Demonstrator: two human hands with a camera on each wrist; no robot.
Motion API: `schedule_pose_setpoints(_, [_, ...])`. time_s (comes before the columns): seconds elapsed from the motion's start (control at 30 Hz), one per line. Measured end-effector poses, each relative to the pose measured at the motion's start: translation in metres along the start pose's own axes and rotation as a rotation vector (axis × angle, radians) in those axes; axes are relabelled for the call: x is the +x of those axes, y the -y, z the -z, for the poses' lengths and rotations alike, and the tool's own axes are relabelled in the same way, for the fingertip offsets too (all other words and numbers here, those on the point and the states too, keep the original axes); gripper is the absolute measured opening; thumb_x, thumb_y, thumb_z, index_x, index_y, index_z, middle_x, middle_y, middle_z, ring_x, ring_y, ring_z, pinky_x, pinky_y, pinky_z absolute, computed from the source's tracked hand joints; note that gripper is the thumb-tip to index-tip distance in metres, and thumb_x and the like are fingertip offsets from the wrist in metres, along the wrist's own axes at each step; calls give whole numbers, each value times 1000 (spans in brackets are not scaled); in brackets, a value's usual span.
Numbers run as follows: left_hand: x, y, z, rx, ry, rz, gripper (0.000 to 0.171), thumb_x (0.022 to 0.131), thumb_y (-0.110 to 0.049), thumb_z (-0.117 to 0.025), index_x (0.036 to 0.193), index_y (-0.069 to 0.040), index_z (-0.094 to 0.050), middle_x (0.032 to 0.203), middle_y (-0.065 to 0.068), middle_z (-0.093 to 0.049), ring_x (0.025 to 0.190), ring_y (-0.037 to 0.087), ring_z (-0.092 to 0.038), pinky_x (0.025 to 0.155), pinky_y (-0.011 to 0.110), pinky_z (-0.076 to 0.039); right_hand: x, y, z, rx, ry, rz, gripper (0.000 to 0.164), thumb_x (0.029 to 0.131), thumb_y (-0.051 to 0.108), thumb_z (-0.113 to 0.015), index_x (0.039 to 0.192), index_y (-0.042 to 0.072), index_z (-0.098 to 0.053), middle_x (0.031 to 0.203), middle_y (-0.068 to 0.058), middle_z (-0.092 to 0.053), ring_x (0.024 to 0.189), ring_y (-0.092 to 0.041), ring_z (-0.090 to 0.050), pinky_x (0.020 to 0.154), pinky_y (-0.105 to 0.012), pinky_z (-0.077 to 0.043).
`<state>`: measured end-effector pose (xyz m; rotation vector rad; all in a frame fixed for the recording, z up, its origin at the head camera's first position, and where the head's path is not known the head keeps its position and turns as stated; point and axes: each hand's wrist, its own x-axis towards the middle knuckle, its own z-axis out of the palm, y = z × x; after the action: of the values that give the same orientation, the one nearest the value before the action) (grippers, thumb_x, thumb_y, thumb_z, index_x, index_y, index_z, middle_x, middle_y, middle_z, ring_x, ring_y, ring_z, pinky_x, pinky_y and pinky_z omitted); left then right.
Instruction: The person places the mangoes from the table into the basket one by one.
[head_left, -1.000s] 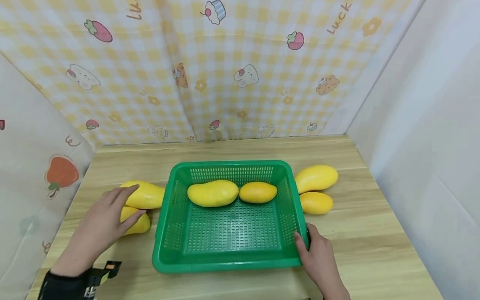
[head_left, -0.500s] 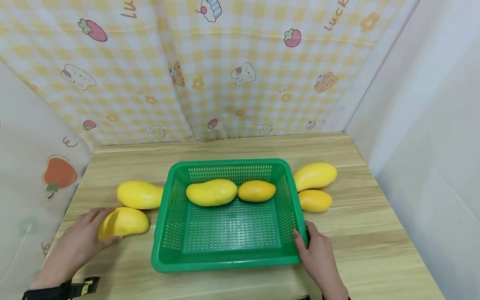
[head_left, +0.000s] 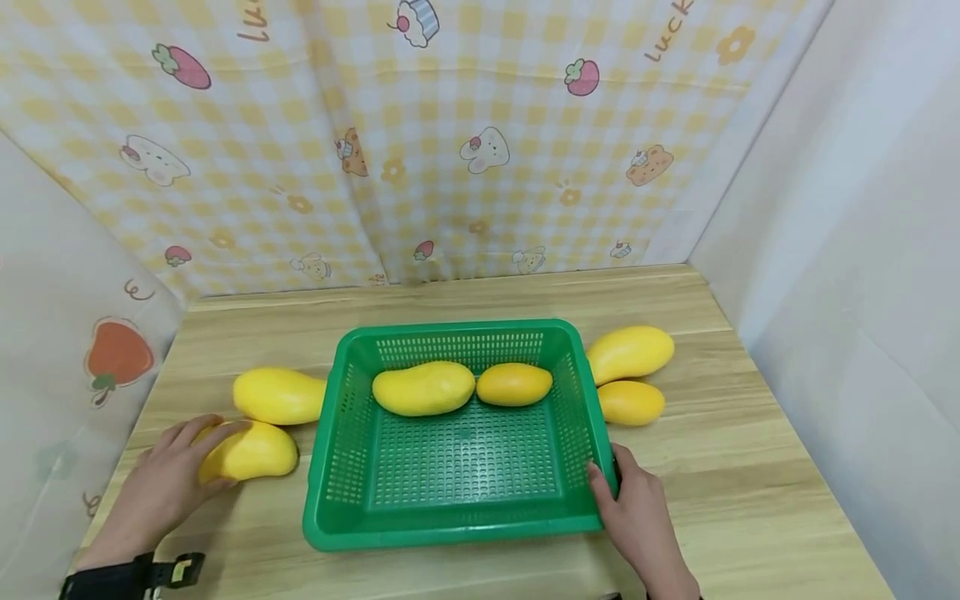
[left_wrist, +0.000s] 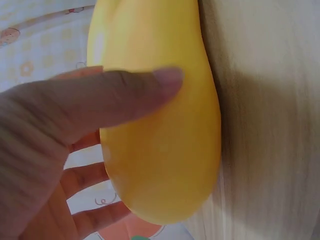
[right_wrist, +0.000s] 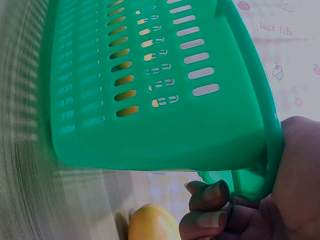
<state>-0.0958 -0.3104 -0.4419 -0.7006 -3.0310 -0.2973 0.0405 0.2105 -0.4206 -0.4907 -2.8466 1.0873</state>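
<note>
My left hand grips the left end of the nearer yellow mango on the table. The left wrist view shows my thumb across that mango, with the other fingers along its far side. Just behind it lies another yellow mango, against the basket's left side. My right hand holds the green plastic basket by its right rim near the front corner, thumb inside. In the right wrist view, curled fingers show below the basket's rim.
Inside the basket, a larger yellow mango and a smaller orange-yellow mango lie along the back. Two more, a yellow mango and a smaller mango, rest outside its right side. A patterned curtain stands behind the wooden table.
My left hand has moved left and nearer, from over the two left mangoes to the nearer one's left end, and its fingers have come over that mango. The right hand stays on the basket.
</note>
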Motion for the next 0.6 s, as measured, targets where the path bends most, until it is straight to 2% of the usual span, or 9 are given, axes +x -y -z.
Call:
schedule_pose_setpoints(0.13, [2,1,0,-9,-10,-11,76,57,-22,-91,124,-12,-57,111,22,-52,97,47,-49,73,61,-42,0,0,0,2,6,-8,37,94,18,-62,122,-6,-55,93,-14,-66,75,-19,-60,65,-37,-52])
schedule_pose_setpoints(0.33, [6,4,3,-1,74,48,80,58,-27,-90,125,-2,-53,115,26,-49,100,48,-46,78,62,-40,-1,-1,-4,18,8,-23,38,93,17,-62,122,-5,-55,96,-15,-67,78,-20,-61,68,-38,-53])
schedule_pose_setpoints(0.43, [7,5,3,-2,105,63,82,59,-28,-90,127,-1,-51,116,26,-49,100,48,-46,77,63,-41,-2,-1,-4,27,10,-17,37,94,18,-62,122,-5,-55,96,-14,-67,78,-19,-61,69,-38,-53])
schedule_pose_setpoints(0.6, [9,4,0,-21,95,45,85,59,-30,-89,129,-3,-49,115,26,-50,100,48,-49,73,62,-43,-1,-1,-2,26,-13,4,37,93,18,-62,122,-4,-55,95,-14,-67,78,-20,-61,68,-38,-53])
